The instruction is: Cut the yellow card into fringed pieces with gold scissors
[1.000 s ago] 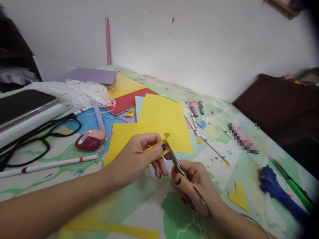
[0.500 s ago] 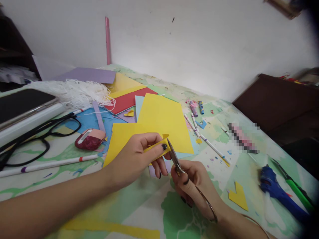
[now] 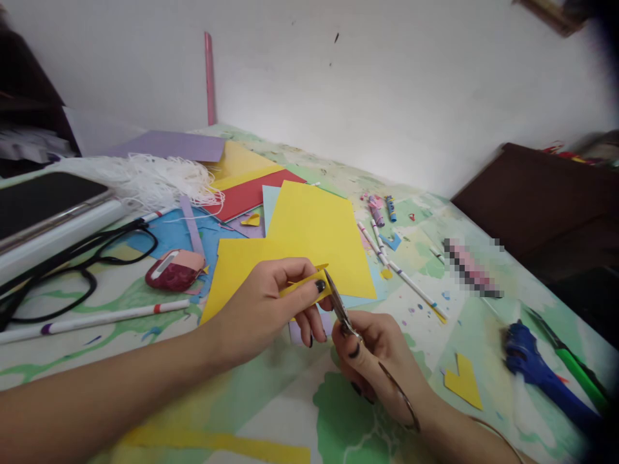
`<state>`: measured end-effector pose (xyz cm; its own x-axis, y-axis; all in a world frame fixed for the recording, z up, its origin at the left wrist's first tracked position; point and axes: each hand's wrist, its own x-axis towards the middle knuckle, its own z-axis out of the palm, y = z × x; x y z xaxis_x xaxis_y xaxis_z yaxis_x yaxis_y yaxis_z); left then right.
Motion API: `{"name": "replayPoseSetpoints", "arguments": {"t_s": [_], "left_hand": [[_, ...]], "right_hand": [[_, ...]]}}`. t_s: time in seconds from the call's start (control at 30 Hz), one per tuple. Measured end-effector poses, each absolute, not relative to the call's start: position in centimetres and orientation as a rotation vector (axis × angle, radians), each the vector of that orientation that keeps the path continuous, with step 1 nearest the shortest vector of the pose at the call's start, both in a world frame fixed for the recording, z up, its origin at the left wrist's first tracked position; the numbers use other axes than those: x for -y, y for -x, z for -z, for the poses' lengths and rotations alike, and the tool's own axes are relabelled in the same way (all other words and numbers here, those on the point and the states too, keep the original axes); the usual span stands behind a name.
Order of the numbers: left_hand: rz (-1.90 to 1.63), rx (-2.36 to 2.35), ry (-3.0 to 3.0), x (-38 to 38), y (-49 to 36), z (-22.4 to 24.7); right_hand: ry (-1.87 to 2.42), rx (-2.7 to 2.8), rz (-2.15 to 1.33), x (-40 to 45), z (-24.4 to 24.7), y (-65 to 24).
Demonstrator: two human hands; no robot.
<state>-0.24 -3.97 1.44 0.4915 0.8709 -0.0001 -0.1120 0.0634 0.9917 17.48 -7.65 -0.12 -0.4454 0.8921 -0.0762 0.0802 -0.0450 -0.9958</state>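
Note:
Pinched between the thumb and fingers of my left hand (image 3: 285, 293) is a small strip of yellow paper (image 3: 304, 283). My right hand (image 3: 380, 354) grips a pair of small metal scissors (image 3: 342, 316). Their blades point up and away, touching the strip's right end close to my left thumb. Whether the blades are parted is hard to make out. Behind my hands lie larger yellow sheets (image 3: 319, 225), one overlapping the other, with light blue paper (image 3: 271, 200) under them. A blurred yellow strip (image 3: 217, 441) lies at the near edge.
Black glasses (image 3: 91, 277), a maroon case (image 3: 176, 269), a phone (image 3: 48, 200) and white string (image 3: 149, 180) lie left. Toward the right are white sticks (image 3: 406, 280), a yellow scrap (image 3: 464, 380), a blue glue gun (image 3: 536, 367) and green-handled scissors (image 3: 570, 361). A wall stands behind.
My right thumb and the scissors have shifted slightly. A small yellow flap above the strip now looks thinner, as if turned. My left hand stays nearly still.

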Motion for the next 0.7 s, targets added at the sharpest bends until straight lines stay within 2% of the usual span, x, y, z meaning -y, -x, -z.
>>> {"name": "replayPoseSetpoints", "arguments": {"t_s": [0.43, 0.7], "left_hand": [[-0.855, -0.754, -1.288, 3.84, 0.3, -1.37], [-0.855, -0.756, -1.286, 3.81, 0.14, -1.39]], "right_hand": [[1.148, 1.59, -1.502, 7.54, 0.34, -17.5], [1.007, 1.57, -1.573, 7.76, -0.17, -17.51]]}}
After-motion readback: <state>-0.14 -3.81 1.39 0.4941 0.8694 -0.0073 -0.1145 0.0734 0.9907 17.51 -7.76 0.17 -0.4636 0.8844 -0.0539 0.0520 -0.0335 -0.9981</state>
